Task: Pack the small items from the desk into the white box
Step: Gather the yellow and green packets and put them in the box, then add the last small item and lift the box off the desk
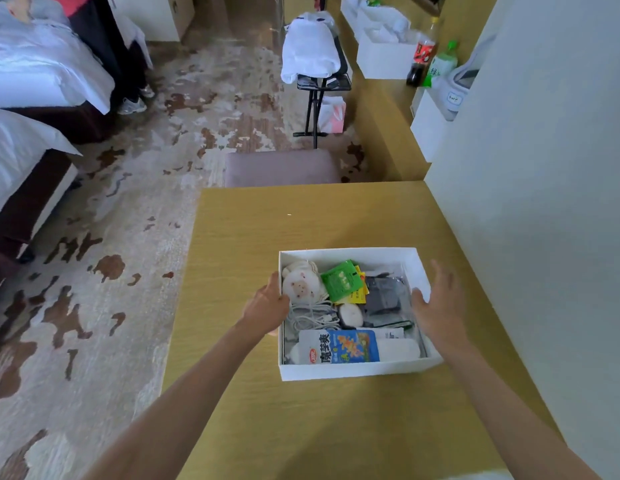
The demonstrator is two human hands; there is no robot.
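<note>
The left hand (267,304) presses against the left wall of the open white cardboard box (353,371), its fingers curled over the rim beside the contents, so it grips the box edge. The right hand (436,306) is spread open with fingers extended at the right wall; its thumb lies near the rim, but whether the palm touches the cardboard cannot be told. Held on opposite sides like this, the two hands look set to steady or shift the box rather than to pick up another item.

Both forearms reach forward from the bottom of the view, bare, converging slightly toward the box, wrists roughly level with its rim.

Inside the box sit a cream plush pouch with a piglet face (301,284) at the back left, a green foil sachet (341,280) over yellow ones beside it, a dark grey folded pouch (383,296) to the right, a coiled white cable (310,317), a small round white object (351,315), and a long blue-and-white snack packet (343,346) along the near wall.

The box rests on the yellow-tan wooden desk (253,237), toward its right side near the pale wall (544,202). No loose small items show on the desk surface around it, so packing appears essentially complete.
</note>
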